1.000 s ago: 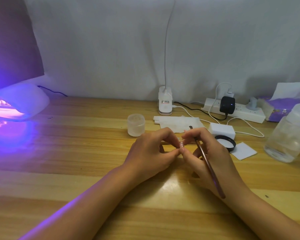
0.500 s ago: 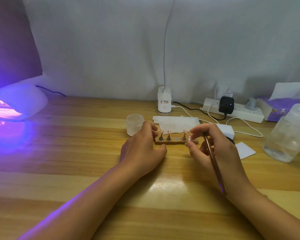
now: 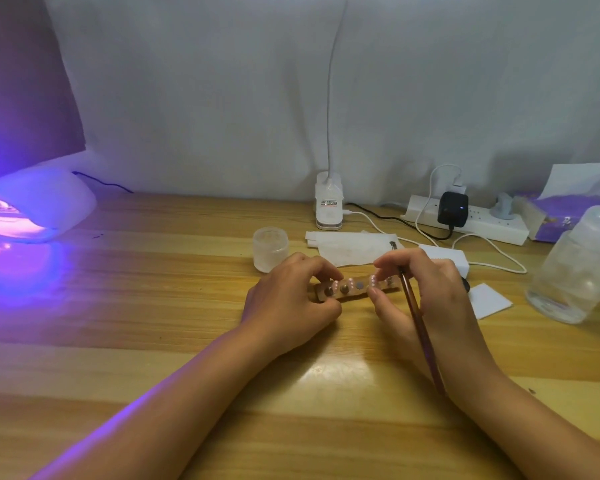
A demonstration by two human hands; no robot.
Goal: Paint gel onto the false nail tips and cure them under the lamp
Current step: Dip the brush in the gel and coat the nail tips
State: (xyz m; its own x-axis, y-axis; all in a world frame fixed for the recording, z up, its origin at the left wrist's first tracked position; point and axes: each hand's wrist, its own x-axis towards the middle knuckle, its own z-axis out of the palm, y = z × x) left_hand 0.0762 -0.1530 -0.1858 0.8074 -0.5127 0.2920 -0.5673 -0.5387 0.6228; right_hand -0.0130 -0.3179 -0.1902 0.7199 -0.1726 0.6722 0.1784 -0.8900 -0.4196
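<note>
Nail tips (image 3: 350, 282), three, top one strip (image 3: 355, 293) that left hand (image 3: 288, 299) and right hand (image 3: 430, 296) pinch.

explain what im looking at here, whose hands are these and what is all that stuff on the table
There is no machine: these are a person's two bare hands, filmed by one wide-angle camera worn on the head, looking down at a wooden table. The left hand grips one end of a wooden holder with false nail tips standing on it; the right hand pinches the other end, with a brush tucked in its fingers. At far left a curing lamp glows purple. Behind the hands sit a frosted jar, a paper wipe, a desk lamp base and a power strip; at right, a clear bottle.
</note>
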